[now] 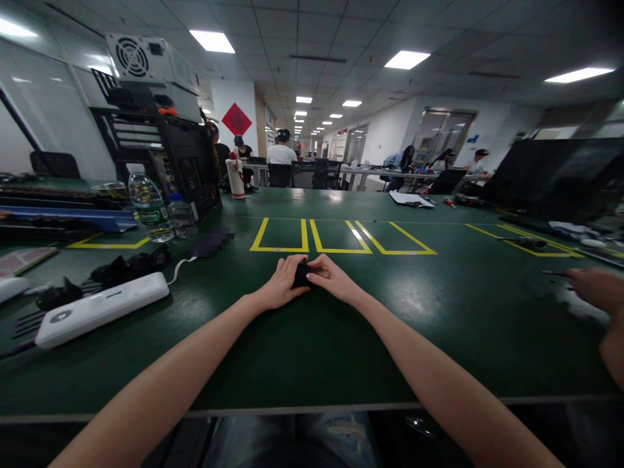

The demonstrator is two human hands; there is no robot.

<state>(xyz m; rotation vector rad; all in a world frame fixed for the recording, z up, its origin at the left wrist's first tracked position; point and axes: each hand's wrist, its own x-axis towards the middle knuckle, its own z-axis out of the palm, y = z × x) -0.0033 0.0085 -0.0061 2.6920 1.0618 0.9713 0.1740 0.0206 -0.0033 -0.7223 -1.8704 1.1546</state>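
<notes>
A small black object (301,275) sits between my two hands on the green table, too dark and too covered to name. My left hand (283,283) curls round its left side, thumb low and fingers over the top. From the other side my right hand (334,278) pinches at it with thumb and forefinger. Just beyond the hands, yellow tape (341,251) marks several outlines on the tabletop.
At the left lie a white power strip (104,309) and black cables (121,270). Behind them stand a water bottle (149,205) and an open computer case (188,162). A co-worker's hand (597,289) reaches in at the right, near a dark monitor (560,175).
</notes>
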